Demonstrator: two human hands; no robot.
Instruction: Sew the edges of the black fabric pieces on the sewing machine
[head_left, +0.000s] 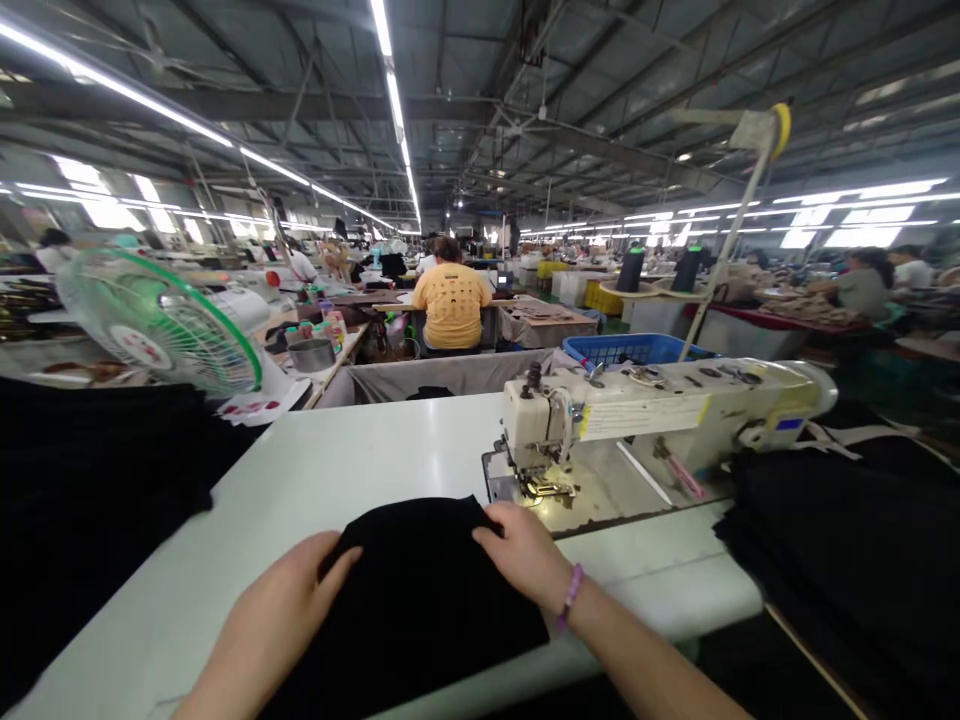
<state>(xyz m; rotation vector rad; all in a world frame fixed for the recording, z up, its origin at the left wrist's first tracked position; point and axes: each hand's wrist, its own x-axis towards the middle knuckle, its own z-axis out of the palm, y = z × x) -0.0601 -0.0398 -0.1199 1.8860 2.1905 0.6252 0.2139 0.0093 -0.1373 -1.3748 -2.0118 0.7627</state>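
Note:
A black fabric piece lies across the front of the pale table and hangs toward me. My left hand grips its left edge, thumb on top and the other fingers hidden beneath. At the upper right corner, my right hand pinches the same cloth between thumb and fingers; a purple bead bracelet circles that wrist. Just beyond the right hand stands a sewing machine, its presser foot close to the fabric's corner but apart from it.
Black cloth is piled at left and at right. A green-rimmed fan stands at the far left. Behind the machine is a blue basket. A person in a yellow shirt sits ahead, facing away.

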